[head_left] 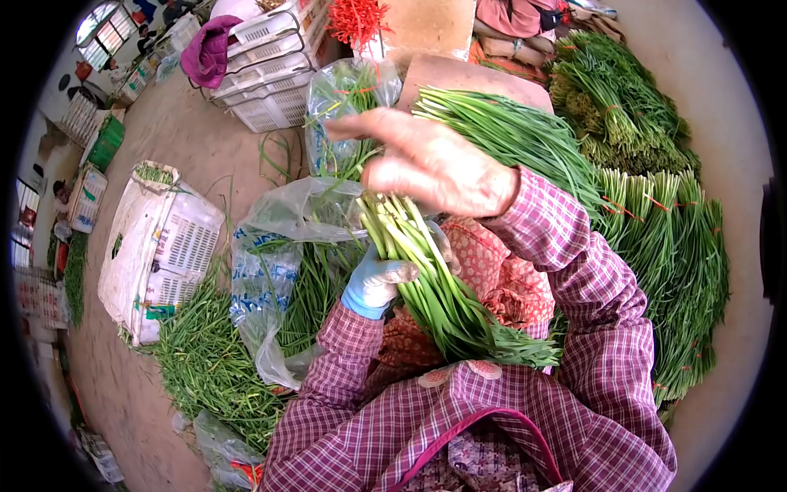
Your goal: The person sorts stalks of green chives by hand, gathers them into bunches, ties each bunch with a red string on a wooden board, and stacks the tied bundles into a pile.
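My left hand (381, 280), in a pale blue and grey glove, is wrapped round a bunch of green stalks (430, 283), its pale cut ends up and its leaves trailing across my lap. Just above those ends is my bare right hand (430, 164), slightly blurred, its fingers stretched out to the left and apart. I see nothing in it. Behind it, loose long green leaves (516, 135) lie on a board (484, 82). A clear plastic bag (266, 287) with greens inside stands open to the left of my left hand.
Tied bundles of greens (664, 262) stand on the right, with more (623, 98) behind. Loose greens (209, 361) cover the floor at left, near a white crate (184, 246). Stacked white crates (270, 82), another plastic bag (328, 98) and red ties (358, 23) are farther off. People are in the far left background.
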Motion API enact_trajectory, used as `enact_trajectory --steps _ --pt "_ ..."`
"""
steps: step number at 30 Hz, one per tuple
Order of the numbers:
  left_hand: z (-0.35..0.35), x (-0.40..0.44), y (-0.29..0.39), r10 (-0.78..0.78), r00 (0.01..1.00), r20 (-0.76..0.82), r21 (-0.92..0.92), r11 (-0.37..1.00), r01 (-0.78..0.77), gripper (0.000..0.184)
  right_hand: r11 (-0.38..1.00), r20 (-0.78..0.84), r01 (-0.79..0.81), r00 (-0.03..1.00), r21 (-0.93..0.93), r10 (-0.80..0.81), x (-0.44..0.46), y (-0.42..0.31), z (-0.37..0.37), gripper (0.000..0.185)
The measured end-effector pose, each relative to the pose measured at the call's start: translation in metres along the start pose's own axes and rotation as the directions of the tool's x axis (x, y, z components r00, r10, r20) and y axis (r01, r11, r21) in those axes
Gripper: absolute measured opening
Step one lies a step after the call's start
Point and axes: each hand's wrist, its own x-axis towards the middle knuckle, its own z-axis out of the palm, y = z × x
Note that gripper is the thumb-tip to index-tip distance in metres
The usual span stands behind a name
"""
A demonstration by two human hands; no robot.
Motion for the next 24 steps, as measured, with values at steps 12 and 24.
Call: enact_trajectory --steps 12,24 --pt "-0.042 -0.034 -0.023 0.223 0.879 -0.422 0.538 0.841 0.046 0.075 0.978 0.268 0.116 0.961 -0.176 -0.066 -0.016 0.001 0.019 0.029" --pt "-0.061 -0.033 -0.030 0.062 0.950 -0.306 0.256 0.966 0.020 0.079 0.955 0.438 0.096 0.898 -0.282 0.039 -0.018 -0.002 0.014 0.022"
